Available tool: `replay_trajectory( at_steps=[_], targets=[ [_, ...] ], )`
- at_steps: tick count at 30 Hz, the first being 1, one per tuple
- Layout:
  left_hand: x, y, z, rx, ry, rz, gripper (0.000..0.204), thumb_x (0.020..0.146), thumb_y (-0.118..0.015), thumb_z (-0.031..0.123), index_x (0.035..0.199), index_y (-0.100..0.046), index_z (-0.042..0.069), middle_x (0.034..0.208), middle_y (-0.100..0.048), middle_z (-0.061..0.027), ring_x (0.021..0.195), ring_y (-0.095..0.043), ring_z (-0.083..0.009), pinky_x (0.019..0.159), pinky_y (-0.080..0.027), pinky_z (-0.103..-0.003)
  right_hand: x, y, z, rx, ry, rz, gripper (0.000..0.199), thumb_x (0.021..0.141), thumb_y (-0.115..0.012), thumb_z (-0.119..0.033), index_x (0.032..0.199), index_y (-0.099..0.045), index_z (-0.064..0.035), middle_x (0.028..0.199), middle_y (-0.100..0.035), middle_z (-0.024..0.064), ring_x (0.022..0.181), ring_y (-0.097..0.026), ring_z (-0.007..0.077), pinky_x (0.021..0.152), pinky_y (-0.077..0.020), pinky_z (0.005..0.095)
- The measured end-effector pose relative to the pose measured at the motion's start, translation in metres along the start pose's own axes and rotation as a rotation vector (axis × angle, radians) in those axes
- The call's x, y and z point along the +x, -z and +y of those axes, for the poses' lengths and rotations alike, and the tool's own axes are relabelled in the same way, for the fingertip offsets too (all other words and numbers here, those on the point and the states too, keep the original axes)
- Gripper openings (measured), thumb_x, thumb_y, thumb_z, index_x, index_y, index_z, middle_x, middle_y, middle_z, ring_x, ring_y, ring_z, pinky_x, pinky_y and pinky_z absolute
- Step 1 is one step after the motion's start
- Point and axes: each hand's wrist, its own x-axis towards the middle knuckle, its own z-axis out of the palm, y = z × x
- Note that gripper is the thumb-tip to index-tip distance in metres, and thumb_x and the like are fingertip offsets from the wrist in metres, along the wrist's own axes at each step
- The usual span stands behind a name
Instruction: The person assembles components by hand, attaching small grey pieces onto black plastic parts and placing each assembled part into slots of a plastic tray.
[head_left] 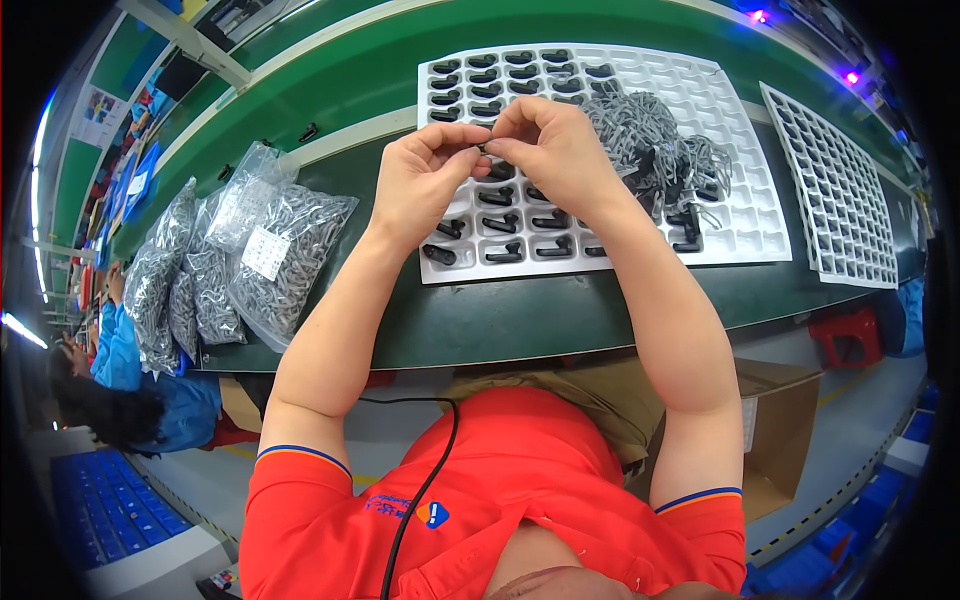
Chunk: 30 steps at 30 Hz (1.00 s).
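Over a white moulded tray (755, 228), my left hand (420, 175) and my right hand (555, 150) meet fingertip to fingertip. Both pinch a small dark piece (484, 148), mostly covered by the fingers, so its kind cannot be made out. Black, elongated parts (553, 247) lie in the tray's pockets on the left and along the near side. Beside my right hand, a tangled heap of grey cord loops (640, 130) rests on the tray, with some black pieces among them.
Clear plastic bags (290, 285) packed with grey items stand on the left of the dark green table (480, 325). A second white tray (835, 190) lies at the right. Below are a cardboard box (790, 430) and red stool (848, 335). A person in blue (190, 405) sits at left.
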Motion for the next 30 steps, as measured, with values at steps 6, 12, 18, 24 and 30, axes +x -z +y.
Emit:
replay_trajectory(
  at_steps=[6, 12, 18, 24, 30],
  targets=[
    [0.000, 0.003, 0.003, -0.016, -0.007, -0.049, 0.020, 0.095, -0.063, -0.003, 0.114, -0.069, -0.006, 0.104, -0.072, -0.0110, 0.089, -0.070, -0.0141, 0.085, -0.058, -0.027, 0.000, 0.002, 0.001, 0.101, -0.015, -0.057, 0.012, 0.087, -0.072, -0.006, 0.097, -0.068, 0.0000, 0.083, -0.068, 0.0025, 0.076, -0.061, 0.0091, 0.070, -0.0498, 0.0266],
    [0.001, 0.013, 0.005, 0.047, -0.083, -0.157, 0.019, 0.094, -0.062, -0.004, 0.112, -0.070, -0.005, 0.102, -0.073, -0.0090, 0.091, -0.070, -0.0138, 0.083, -0.057, -0.026, -0.002, 0.004, -0.013, 0.003, 0.043, -0.141, 0.015, 0.089, -0.071, -0.009, 0.102, -0.067, -0.0012, 0.086, -0.068, 0.0044, 0.078, -0.062, 0.0115, 0.071, -0.0504, 0.0283],
    [0.017, 0.030, 0.003, 0.506, -0.285, 0.006, 0.026, 0.089, -0.066, -0.004, 0.113, -0.071, 0.002, 0.098, -0.073, -0.0066, 0.088, -0.069, -0.0122, 0.081, -0.055, -0.026, 0.006, 0.021, -0.001, -0.175, 0.313, 0.016, 0.018, 0.090, -0.072, -0.014, 0.103, -0.069, -0.0013, 0.088, -0.070, 0.0087, 0.081, -0.065, 0.0193, 0.073, -0.0521, 0.0330],
    [0.075, 0.078, -0.022, 0.926, -0.214, 0.304, 0.034, 0.082, -0.073, 0.001, 0.115, -0.071, 0.006, 0.096, -0.071, -0.0068, 0.086, -0.068, -0.0158, 0.080, -0.054, -0.030, 0.008, 0.051, 0.000, -0.559, 0.238, 0.091, 0.015, 0.085, -0.069, -0.008, 0.098, -0.073, -0.0007, 0.092, -0.072, 0.0124, 0.090, -0.066, 0.0268, 0.084, -0.0516, 0.0403],
    [0.095, 0.093, -0.037, 1.218, -0.228, 0.342, 0.030, 0.080, -0.069, 0.000, 0.109, -0.071, 0.005, 0.094, -0.072, -0.0134, 0.084, -0.069, -0.0323, 0.082, -0.055, -0.037, -0.002, 0.041, -0.005, -0.680, 0.232, -0.082, 0.020, 0.080, -0.064, 0.003, 0.095, -0.075, -0.0035, 0.093, -0.071, 0.0126, 0.100, -0.061, 0.0301, 0.098, -0.0453, 0.0442]
  ],
)
